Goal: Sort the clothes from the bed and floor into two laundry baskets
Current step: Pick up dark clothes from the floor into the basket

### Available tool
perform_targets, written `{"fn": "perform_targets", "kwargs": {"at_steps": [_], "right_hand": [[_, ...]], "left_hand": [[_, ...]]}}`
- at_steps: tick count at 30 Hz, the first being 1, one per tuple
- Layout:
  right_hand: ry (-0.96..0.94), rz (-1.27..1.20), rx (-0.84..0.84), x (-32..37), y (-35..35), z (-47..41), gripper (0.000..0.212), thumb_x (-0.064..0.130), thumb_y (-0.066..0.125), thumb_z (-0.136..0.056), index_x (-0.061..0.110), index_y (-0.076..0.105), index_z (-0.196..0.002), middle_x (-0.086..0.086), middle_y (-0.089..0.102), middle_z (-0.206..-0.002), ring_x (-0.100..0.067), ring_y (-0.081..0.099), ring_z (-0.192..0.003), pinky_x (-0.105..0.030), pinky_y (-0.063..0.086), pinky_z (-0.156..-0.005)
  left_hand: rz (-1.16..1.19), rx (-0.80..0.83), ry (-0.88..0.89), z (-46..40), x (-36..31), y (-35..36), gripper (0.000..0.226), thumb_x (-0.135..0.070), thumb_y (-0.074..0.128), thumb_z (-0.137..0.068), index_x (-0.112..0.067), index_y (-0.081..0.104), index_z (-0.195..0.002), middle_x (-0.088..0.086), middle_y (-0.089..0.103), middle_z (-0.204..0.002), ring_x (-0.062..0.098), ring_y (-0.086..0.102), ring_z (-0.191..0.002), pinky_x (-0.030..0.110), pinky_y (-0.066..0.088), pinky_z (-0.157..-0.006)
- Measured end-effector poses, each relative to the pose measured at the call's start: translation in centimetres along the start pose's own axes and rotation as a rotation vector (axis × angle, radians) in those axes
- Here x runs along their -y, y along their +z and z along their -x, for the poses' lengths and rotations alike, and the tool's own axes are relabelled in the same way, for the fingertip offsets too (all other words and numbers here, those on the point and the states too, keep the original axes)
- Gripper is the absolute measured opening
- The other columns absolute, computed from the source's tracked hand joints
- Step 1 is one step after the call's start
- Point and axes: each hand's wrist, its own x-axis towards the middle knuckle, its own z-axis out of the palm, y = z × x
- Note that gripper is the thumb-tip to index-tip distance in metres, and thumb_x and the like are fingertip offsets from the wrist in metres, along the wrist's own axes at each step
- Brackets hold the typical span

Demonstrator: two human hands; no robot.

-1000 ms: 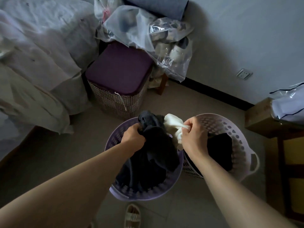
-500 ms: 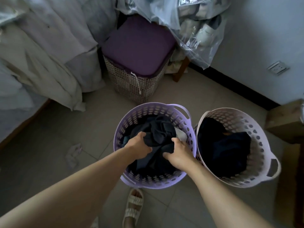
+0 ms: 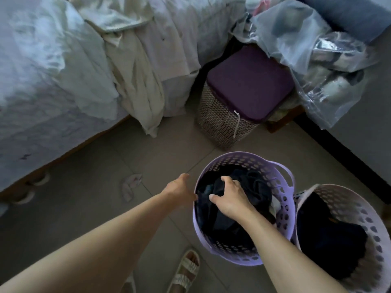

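Observation:
The purple laundry basket (image 3: 243, 157) stands on the floor, filled with dark clothes (image 3: 258, 191); a bit of white cloth (image 3: 275, 205) peeks out at its right side. My right hand (image 3: 230, 197) rests on top of the dark clothes with fingers spread. Just outside the basket's left rim, my left hand (image 3: 179, 189) hovers with nothing in it. Against the purple basket's right side is a pale basket (image 3: 338, 191) holding dark clothes (image 3: 330, 235). A small pale garment (image 3: 130, 186) lies on the floor. A cream garment (image 3: 135, 85) hangs off the bed (image 3: 42, 81).
A wicker hamper with a purple lid (image 3: 247, 85) stands behind the baskets, with clear plastic bags (image 3: 296, 39) piled to its right. My sandalled foot (image 3: 186, 269) is below the purple basket. Slippers (image 3: 27, 195) sit under the bed edge.
The dark and white garments went down into the purple basket. My left hand let go and moved out to the left of the rim. The view swung left toward the bed.

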Motion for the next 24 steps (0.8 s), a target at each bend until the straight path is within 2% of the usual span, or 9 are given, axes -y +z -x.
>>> {"fn": "perform_targets", "kwargs": {"at_steps": [4,10,17,24], "right_hand": [[-0.039,0.034,0.036,5.7,4.2,-0.5,0.071,0.033,0.059,-0.089,0.018,0.021,-0.147,-0.006,0.022,-0.152,-0.025,0.028,-0.139,-0.036,0.029,-0.111],[-0.069,0.095,0.103,12.6,11.5,-1.6,0.072,0.032,0.059,-0.089,0.017,0.021,-0.148,-0.006,0.024,-0.151,-0.024,0.03,-0.139,-0.033,0.03,-0.111],[-0.128,0.152,0.179,17.0,19.7,-5.4,0.073,0.03,0.058,-0.091,0.018,0.016,-0.15,-0.002,0.016,-0.156,-0.021,0.02,-0.144,-0.031,0.023,-0.115],[-0.229,0.287,0.221,18.1,26.6,-12.6,0.073,0.026,0.056,-0.092,0.016,0.013,-0.151,-0.001,0.008,-0.16,-0.022,0.011,-0.147,-0.031,0.013,-0.118]], "left_hand": [[0.068,-0.027,-0.065,-0.6,6.3,-3.4,0.075,-0.024,0.067,-0.083,-0.026,0.027,-0.147,0.008,0.048,-0.141,0.025,0.053,-0.123,0.035,0.049,-0.099],[0.09,-0.05,-0.108,-1.4,15.6,-7.8,0.072,-0.026,0.064,-0.085,-0.024,0.027,-0.147,0.005,0.05,-0.14,0.021,0.051,-0.126,0.028,0.042,-0.104],[0.111,-0.051,-0.135,-4.6,23.7,-9.9,0.072,-0.028,0.064,-0.087,-0.024,0.026,-0.148,0.003,0.046,-0.144,0.021,0.047,-0.13,0.029,0.04,-0.106],[0.12,-0.075,-0.145,-10.9,29.0,-8.7,0.072,-0.032,0.064,-0.087,-0.023,0.027,-0.148,0.003,0.039,-0.149,0.021,0.042,-0.135,0.031,0.037,-0.109]]}}
